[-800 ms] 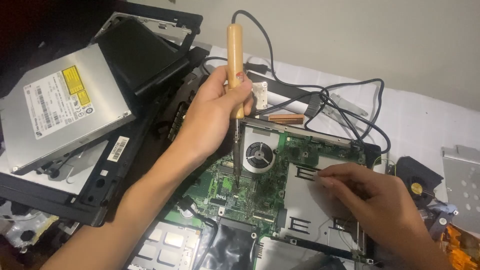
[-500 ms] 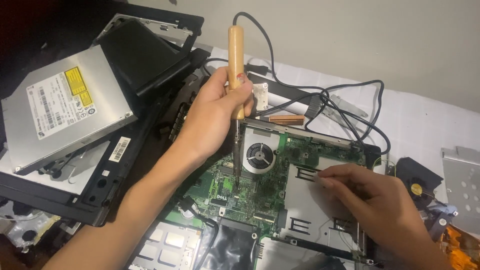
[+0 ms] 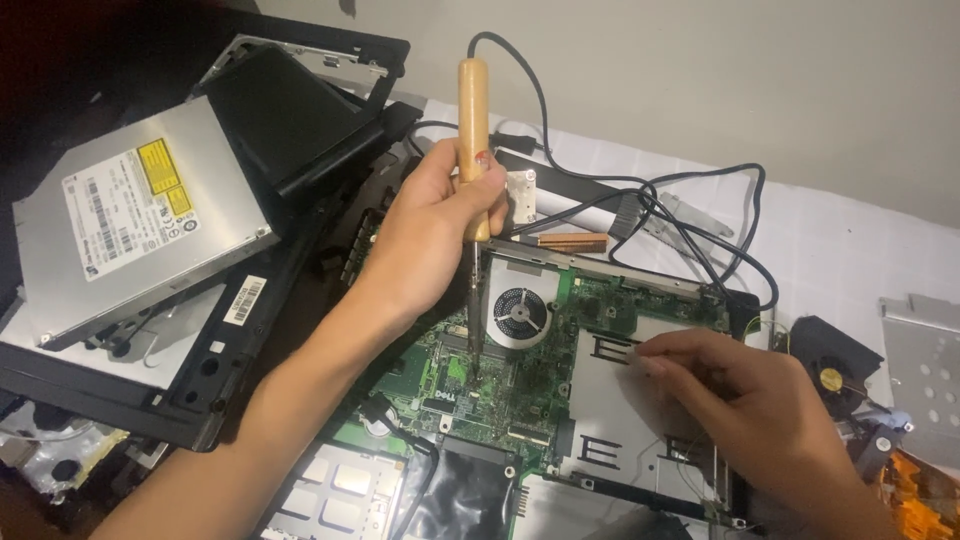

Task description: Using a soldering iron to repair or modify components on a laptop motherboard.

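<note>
My left hand (image 3: pixel 430 230) grips a soldering iron with a wooden handle (image 3: pixel 473 130), held nearly upright. Its thin metal tip (image 3: pixel 474 350) touches down on a green laptop motherboard (image 3: pixel 480 390) just left of a small round fan (image 3: pixel 518 312). My right hand (image 3: pixel 750 400) rests on the silver metal plate (image 3: pixel 625 410) on the board's right side, fingertips pinched together near a slot; whether something thin sits between them is not clear. The iron's black cord (image 3: pixel 640 190) loops away behind the board.
A silver optical drive (image 3: pixel 130 220) lies on black laptop casing (image 3: pixel 280 120) at left. A copper heat pipe (image 3: pixel 565 242) sits behind the board. A black fan (image 3: pixel 830 375) and a perforated metal bracket (image 3: pixel 925 370) lie at right on white cloth (image 3: pixel 850 240).
The soldering iron and my left hand stay in almost the same place on the board. My right hand keeps its position on the metal plate.
</note>
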